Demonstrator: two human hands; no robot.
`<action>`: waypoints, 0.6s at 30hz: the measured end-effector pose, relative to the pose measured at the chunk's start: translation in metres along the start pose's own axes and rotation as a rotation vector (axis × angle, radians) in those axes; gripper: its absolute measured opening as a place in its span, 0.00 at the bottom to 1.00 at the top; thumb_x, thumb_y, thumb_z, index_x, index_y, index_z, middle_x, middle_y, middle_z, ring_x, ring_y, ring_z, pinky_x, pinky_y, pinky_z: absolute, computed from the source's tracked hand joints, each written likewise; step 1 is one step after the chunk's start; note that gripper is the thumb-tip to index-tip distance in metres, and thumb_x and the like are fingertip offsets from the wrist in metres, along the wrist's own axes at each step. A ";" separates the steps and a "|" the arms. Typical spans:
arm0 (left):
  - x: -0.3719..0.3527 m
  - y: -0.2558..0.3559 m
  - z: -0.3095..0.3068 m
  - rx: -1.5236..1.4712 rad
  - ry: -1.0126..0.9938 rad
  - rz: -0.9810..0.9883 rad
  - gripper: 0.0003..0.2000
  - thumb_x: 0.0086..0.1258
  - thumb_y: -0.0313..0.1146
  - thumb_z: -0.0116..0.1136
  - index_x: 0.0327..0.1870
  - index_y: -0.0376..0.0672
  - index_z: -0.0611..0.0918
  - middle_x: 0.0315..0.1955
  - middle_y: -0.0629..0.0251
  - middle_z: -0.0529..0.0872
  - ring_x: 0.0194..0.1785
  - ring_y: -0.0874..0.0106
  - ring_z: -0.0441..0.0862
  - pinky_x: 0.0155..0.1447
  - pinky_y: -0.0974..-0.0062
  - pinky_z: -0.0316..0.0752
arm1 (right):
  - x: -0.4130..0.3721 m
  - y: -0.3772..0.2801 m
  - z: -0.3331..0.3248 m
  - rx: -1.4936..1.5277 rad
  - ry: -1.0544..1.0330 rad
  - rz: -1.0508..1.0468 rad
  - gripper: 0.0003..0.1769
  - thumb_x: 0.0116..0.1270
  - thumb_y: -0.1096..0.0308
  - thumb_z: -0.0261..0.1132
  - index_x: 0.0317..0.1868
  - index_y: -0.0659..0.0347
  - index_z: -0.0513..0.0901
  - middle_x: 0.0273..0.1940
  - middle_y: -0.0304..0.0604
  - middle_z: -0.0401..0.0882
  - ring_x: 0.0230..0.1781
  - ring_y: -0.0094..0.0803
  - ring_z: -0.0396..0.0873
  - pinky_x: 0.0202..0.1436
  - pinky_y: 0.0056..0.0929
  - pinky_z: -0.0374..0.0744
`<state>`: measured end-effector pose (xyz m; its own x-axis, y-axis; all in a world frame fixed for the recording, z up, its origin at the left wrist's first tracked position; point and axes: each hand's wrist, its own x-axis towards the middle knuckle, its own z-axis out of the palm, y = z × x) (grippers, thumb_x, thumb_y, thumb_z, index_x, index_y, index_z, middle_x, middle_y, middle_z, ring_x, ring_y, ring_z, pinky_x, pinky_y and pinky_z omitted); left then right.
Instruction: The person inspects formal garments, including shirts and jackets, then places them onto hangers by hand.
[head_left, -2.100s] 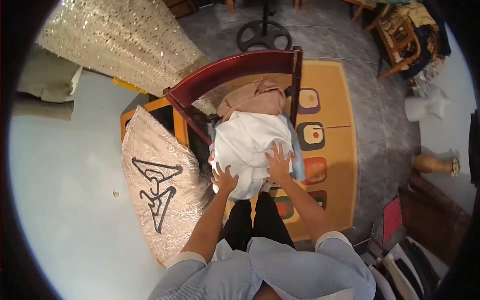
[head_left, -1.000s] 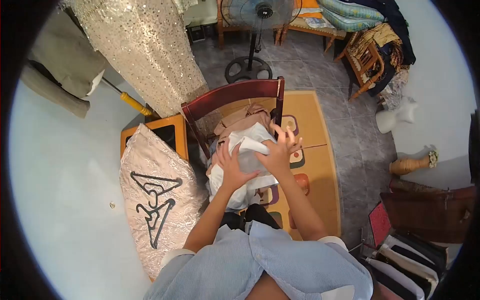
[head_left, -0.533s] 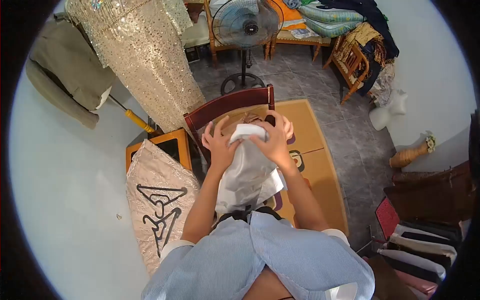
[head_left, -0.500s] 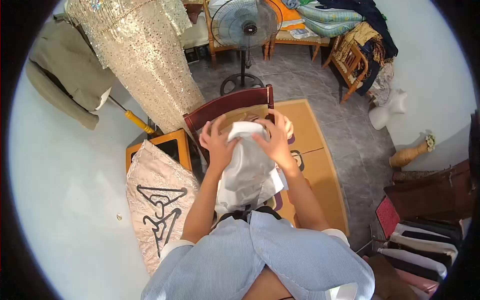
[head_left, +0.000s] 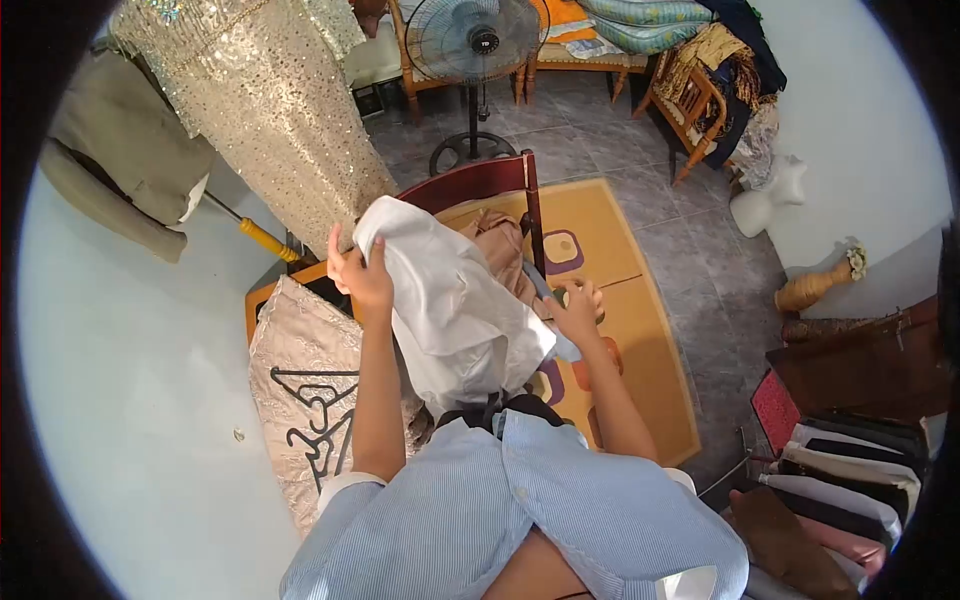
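A white satin-like cloth (head_left: 450, 300) lies bunched over my lap and rises toward the upper left. My left hand (head_left: 362, 275) grips its upper left edge between thumb and fingers, with other fingers spread. To the right of the cloth, apart from its main folds, is my right hand (head_left: 577, 315). Its fingers are curled with thumb and forefinger close together; whatever they may pinch is too small to make out. Behind the white cloth, a brownish satin cloth (head_left: 500, 245) rests by the dark red wooden chair (head_left: 470, 182).
Black hangers (head_left: 315, 400) lie on a pink lace cloth (head_left: 285, 345) at left. A sequinned gown (head_left: 270, 110) hangs behind it. A standing fan (head_left: 480, 42) is ahead, a patterned mat (head_left: 640, 290) on the floor, and folded garments (head_left: 840, 490) at lower right.
My left hand has moved left, drawing the cloth's edge with it, so the cloth is spread wider. My right hand has let go of the cloth and moved down and right.
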<state>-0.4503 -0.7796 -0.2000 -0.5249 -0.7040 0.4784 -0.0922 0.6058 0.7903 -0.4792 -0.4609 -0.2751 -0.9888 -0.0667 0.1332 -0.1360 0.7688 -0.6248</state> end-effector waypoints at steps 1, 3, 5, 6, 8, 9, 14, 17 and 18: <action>0.005 0.004 -0.002 -0.013 0.037 0.042 0.13 0.62 0.37 0.63 0.35 0.34 0.86 0.65 0.62 0.68 0.66 0.58 0.60 0.67 0.64 0.53 | 0.001 0.000 0.003 0.033 -0.067 0.031 0.21 0.53 0.51 0.68 0.46 0.49 0.82 0.60 0.52 0.64 0.63 0.53 0.56 0.63 0.58 0.50; 0.017 0.012 -0.009 -0.069 -0.012 0.106 0.12 0.62 0.36 0.62 0.34 0.34 0.86 0.66 0.63 0.67 0.66 0.58 0.60 0.68 0.63 0.52 | 0.002 -0.003 0.008 0.124 -0.133 -0.027 0.23 0.53 0.52 0.70 0.49 0.49 0.81 0.60 0.53 0.63 0.63 0.54 0.55 0.64 0.56 0.52; 0.026 0.028 -0.016 -0.034 -0.091 0.186 0.10 0.62 0.34 0.61 0.36 0.35 0.86 0.67 0.63 0.65 0.67 0.59 0.57 0.69 0.63 0.49 | 0.008 -0.016 0.017 0.060 -0.118 -0.110 0.23 0.52 0.55 0.71 0.49 0.48 0.81 0.61 0.52 0.62 0.63 0.54 0.55 0.64 0.52 0.55; 0.030 0.038 -0.020 -0.027 -0.135 0.223 0.10 0.62 0.34 0.61 0.37 0.36 0.86 0.68 0.63 0.64 0.68 0.60 0.56 0.70 0.63 0.48 | 0.015 -0.024 0.021 0.063 -0.120 -0.115 0.23 0.52 0.55 0.71 0.49 0.48 0.81 0.61 0.52 0.62 0.63 0.54 0.55 0.64 0.52 0.55; 0.040 0.048 -0.024 -0.099 -0.224 0.279 0.11 0.61 0.35 0.62 0.37 0.37 0.86 0.68 0.67 0.64 0.69 0.60 0.51 0.71 0.62 0.43 | 0.033 -0.044 0.023 0.047 -0.045 -0.246 0.32 0.48 0.54 0.73 0.56 0.45 0.77 0.61 0.51 0.62 0.62 0.54 0.58 0.64 0.50 0.58; 0.042 0.056 -0.025 -0.125 -0.254 0.301 0.12 0.61 0.38 0.62 0.38 0.38 0.86 0.67 0.70 0.65 0.68 0.60 0.50 0.71 0.61 0.39 | 0.042 -0.064 0.012 0.112 -0.085 -0.270 0.39 0.46 0.55 0.74 0.62 0.46 0.72 0.64 0.51 0.59 0.63 0.55 0.56 0.65 0.49 0.57; 0.057 0.086 -0.033 -0.236 -0.374 0.494 0.10 0.59 0.40 0.64 0.35 0.44 0.88 0.65 0.70 0.69 0.68 0.60 0.52 0.70 0.60 0.42 | 0.081 -0.138 -0.017 0.219 -0.052 -0.558 0.55 0.40 0.44 0.77 0.69 0.48 0.63 0.67 0.51 0.53 0.67 0.52 0.50 0.69 0.48 0.53; 0.058 0.104 -0.037 -0.159 -0.446 0.605 0.11 0.57 0.42 0.66 0.32 0.45 0.88 0.66 0.69 0.68 0.68 0.57 0.53 0.71 0.56 0.42 | 0.089 -0.183 -0.057 0.211 -0.165 -0.644 0.56 0.38 0.41 0.76 0.69 0.49 0.63 0.68 0.47 0.53 0.69 0.51 0.48 0.70 0.50 0.49; 0.052 0.109 -0.037 -0.135 -0.463 0.612 0.12 0.56 0.43 0.66 0.32 0.45 0.88 0.66 0.69 0.68 0.69 0.57 0.52 0.71 0.55 0.41 | 0.093 -0.186 -0.059 0.161 -0.186 -0.682 0.57 0.39 0.40 0.76 0.70 0.50 0.62 0.68 0.45 0.53 0.70 0.51 0.47 0.70 0.51 0.48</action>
<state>-0.4563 -0.7638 -0.0753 -0.7516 -0.0143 0.6594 0.4163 0.7651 0.4912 -0.5427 -0.5727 -0.1012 -0.6725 -0.6166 0.4094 -0.7196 0.4152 -0.5566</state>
